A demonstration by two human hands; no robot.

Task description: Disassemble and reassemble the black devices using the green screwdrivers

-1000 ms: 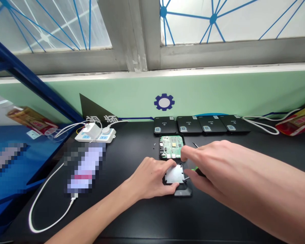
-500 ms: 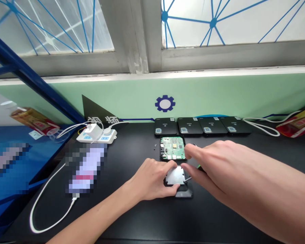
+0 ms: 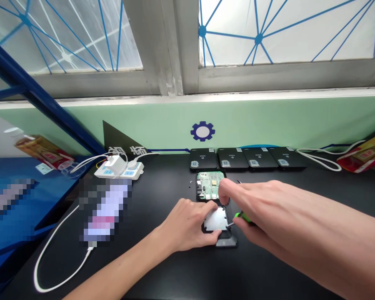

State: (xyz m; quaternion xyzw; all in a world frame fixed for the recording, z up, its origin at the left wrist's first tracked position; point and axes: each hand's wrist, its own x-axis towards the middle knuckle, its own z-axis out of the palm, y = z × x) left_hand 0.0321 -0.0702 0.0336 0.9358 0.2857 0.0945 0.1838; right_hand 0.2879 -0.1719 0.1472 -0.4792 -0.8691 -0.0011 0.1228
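Note:
My left hand (image 3: 190,225) grips the left side of a small black cover (image 3: 228,241) lying on the table, thumb at its near edge and fingers at the far edge. A silver metal plate (image 3: 215,219) sits inside that cover. My right hand (image 3: 253,204) holds a screwdriver (image 3: 242,217) with a green handle, its shaft tilted and its tip at the plate's right edge. Just beyond lies an open black case with a green circuit board (image 3: 210,183), partly hidden by my right fingers. Some tiny screws (image 3: 190,183) lie left of this case.
Several closed black boxes (image 3: 231,158) line the wall. On the left are a white power strip (image 3: 120,168) with plugs and a blurred phone (image 3: 104,212) on a white cable (image 3: 39,258). A bottle (image 3: 43,150) lies farther left; a red and yellow package (image 3: 365,154) is at right.
My right hand has shifted slightly left and down, and its fingers have turned, showing more of the green handle. The left hand keeps its grip. The whole view has tilted a little.

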